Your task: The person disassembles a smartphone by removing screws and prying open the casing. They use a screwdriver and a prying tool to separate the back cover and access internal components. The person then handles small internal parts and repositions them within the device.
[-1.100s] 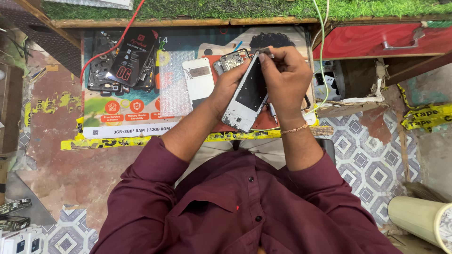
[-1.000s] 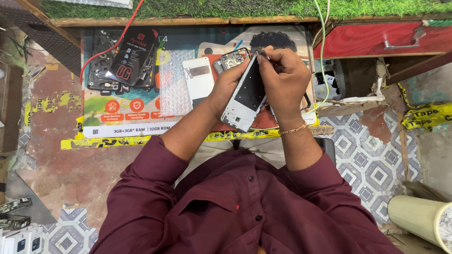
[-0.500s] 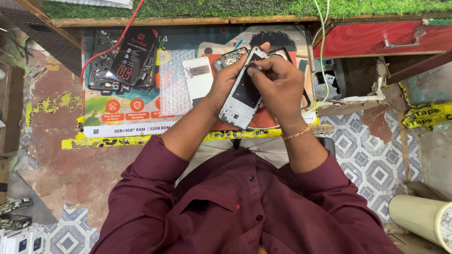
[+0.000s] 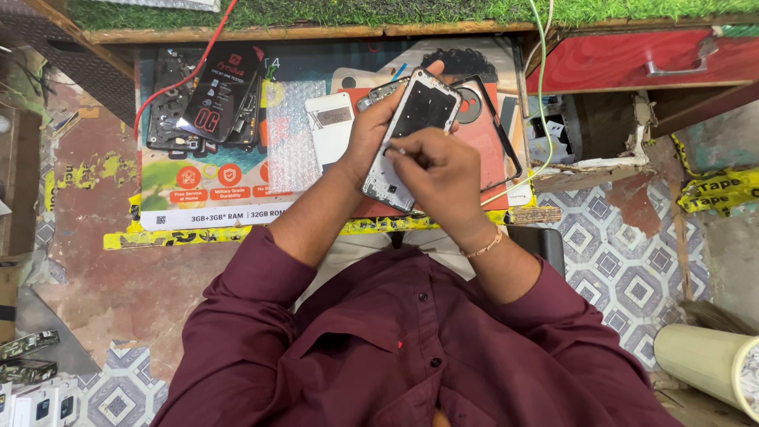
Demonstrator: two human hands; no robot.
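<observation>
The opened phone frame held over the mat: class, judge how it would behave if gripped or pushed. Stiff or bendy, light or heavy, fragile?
The phone frame looks thin and hollowed out, so probably light and slightly bendy. Its exposed inside suggests fragility. The left hand cradles it while the right hand works with a small tool, hinting it needs steady support.

Patterned tile floor (image 4: 624, 277), red drawer (image 4: 632, 67), green turf (image 4: 379, 12)

Left of the bubble wrap (image 4: 292, 134), a pile of phone parts (image 4: 207, 99) blocks; right, a white panel (image 4: 330, 126).
</observation>
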